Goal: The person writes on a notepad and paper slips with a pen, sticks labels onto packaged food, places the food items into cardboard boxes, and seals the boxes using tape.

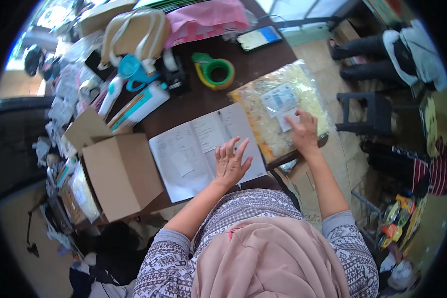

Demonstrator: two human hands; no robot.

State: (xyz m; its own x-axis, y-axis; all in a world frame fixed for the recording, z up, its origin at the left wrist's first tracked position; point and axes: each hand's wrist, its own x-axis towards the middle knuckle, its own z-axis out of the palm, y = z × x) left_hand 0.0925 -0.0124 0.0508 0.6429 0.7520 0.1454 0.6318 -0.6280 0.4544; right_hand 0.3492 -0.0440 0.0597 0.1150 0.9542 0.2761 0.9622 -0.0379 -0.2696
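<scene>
An open notebook (176, 141) with handwriting lies on the dark table, a pen (224, 124) on its right page. My left hand (229, 163) is over the right page, fingers spread and holding nothing. To the right is a clear plastic-wrapped package (263, 131) with pale and orange contents. On it lie a printed label (281, 99) and a small white paper (286, 121). My right hand (304, 130) has its fingers bent at the edge of the white paper; whether they pinch it is too small to tell.
A cardboard box (116, 174) stands left of the notebook. Green tape (218, 73), a phone (259, 38), a blue cup (131, 67) and pink plastic (203, 22) lie farther back. A dark stool (365, 113) and a person's legs (367, 59) are at right.
</scene>
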